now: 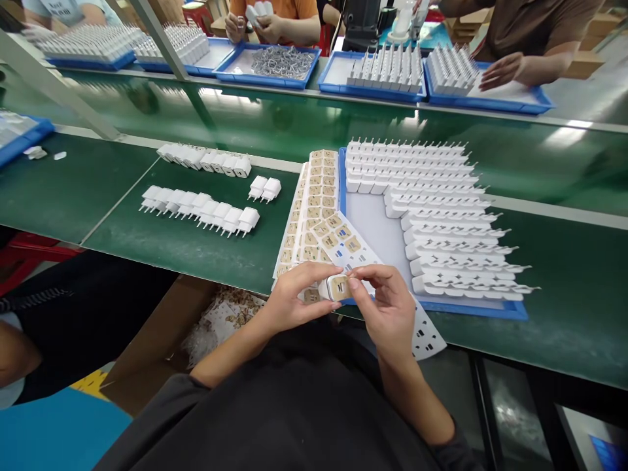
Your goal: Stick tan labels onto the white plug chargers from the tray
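My left hand [294, 297] is closed around a white plug charger [324, 288], thumb and fingers on its sides. A tan sticker [338, 288] with a dark slot mark covers the end of the charger that faces me. At the right edge of this sticker my right hand [387, 307] is pinched, thumb against forefinger. Partly under both hands lies a loose sticker sheet [367, 254], with some stickers left at its top and cut-outs lower down. Behind it, stacked sheets of tan stickers [322, 186] lean along the tray's left side.
A blue tray [377, 229] on the right holds rows of white chargers [441, 216], prongs up. More chargers [201, 208] stand in rows on the green bench [196, 255] at left. Below is a carton of scraps [226, 314]. Co-workers sit across, behind filled blue trays [373, 75].
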Available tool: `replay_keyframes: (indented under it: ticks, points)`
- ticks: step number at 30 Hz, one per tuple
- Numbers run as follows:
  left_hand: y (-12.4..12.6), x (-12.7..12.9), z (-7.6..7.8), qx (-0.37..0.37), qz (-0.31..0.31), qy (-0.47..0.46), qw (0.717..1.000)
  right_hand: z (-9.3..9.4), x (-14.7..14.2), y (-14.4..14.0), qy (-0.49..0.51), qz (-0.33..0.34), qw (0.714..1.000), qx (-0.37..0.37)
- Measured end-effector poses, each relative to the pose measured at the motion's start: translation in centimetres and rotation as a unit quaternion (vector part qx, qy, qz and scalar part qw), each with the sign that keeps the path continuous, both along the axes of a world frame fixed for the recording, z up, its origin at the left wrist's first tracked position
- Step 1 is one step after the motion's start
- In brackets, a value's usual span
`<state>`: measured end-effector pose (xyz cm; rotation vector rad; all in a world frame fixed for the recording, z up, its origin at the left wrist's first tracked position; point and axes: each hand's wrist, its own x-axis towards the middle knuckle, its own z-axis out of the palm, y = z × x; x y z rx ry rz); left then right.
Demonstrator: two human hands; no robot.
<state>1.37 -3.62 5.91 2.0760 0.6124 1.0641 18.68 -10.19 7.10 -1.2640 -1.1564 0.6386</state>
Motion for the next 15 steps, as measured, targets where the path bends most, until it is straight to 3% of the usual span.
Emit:
replay_keyframes:
  ticks: [15]
  points:
    - [-0.07, -0.09, 0.36, -0.007, -0.003, 0.014, 1.000, -0.32, 0.10, -0.15, -0.035, -0.005, 0.999, 0.000]
